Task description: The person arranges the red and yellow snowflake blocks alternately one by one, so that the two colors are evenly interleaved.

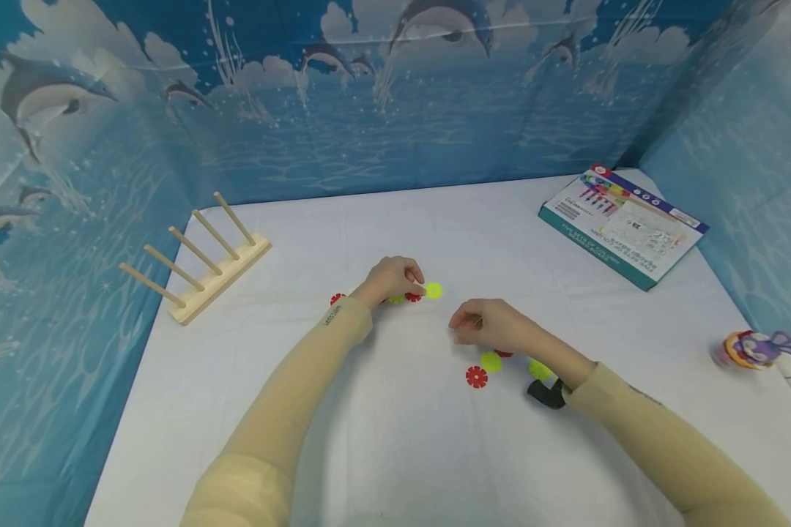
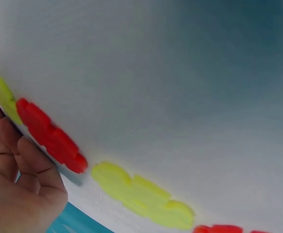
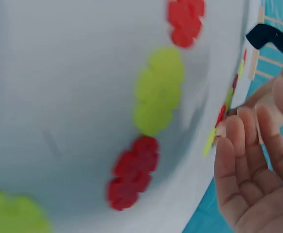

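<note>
My left hand is over a row of flower-shaped plastic discs, fingertips right at a red disc. At the row's right end lies a yellow disc. In the left wrist view the fingers curl loosely beside a red disc, with a yellow disc nearer the camera. My right hand, slightly blurred, hovers over a second group, which includes a red disc and a yellow disc. Its fingers bend gently around nothing in the right wrist view, apart from the blurred red disc.
A wooden base with several slanting pegs stands at the left. At the back right lies a printed box. A small purple rabbit-eared toy sits near the right edge of the white-covered table. Dolphin-patterned cloth hangs around it.
</note>
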{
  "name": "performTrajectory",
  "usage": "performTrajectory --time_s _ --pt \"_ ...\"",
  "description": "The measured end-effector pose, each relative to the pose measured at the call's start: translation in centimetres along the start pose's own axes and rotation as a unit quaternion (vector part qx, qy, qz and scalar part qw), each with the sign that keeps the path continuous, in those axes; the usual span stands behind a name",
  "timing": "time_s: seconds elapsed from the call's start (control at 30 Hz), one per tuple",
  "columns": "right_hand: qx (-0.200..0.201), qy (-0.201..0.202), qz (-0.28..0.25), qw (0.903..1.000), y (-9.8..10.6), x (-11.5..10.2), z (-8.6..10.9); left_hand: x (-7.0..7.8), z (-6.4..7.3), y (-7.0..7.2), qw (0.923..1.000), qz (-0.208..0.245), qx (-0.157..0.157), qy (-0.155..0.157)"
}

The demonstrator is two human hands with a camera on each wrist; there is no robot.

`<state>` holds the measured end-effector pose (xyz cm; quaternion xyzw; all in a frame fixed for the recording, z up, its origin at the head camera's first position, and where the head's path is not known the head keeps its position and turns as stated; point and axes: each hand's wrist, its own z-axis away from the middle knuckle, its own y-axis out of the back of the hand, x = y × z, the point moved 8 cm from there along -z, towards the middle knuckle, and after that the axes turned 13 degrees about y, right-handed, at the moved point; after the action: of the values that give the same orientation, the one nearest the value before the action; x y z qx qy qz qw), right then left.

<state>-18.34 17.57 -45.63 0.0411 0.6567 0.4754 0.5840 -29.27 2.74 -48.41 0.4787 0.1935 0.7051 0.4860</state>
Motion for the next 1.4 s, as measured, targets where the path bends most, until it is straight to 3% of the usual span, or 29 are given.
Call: performTrajectory --time_s 0.2,0.4,0.83,1.23,1.4 --pt "-0.037 0.032 0.012 0.9987 -1.6 -0.4 1.5 0.0 0.0 0.0 1.0000 -0.003 0.000 -0.005" --pt "-0.067 0.069 0.062 0.9934 -2.7 -0.6 2.1 -0.1 -0.1 -0.1 1.0000 -0.004 -0.003 -0.001" --pt "-0.088 0.089 0.143 0.9818 -3.4 -0.9 2.6 0.1 -0.1 0.1 1.0000 -0.004 0.000 -0.003" --pt "-0.083 0.114 0.156 0.9777 -3.8 -1.1 2.4 0.0 0.0 0.1 1.0000 0.004 -0.003 -0.007" --pt "-0.094 0.109 0.135 0.9803 -3.9 -1.2 1.9 -0.1 0.0 0.0 0.9999 0.011 -0.008 0.000"
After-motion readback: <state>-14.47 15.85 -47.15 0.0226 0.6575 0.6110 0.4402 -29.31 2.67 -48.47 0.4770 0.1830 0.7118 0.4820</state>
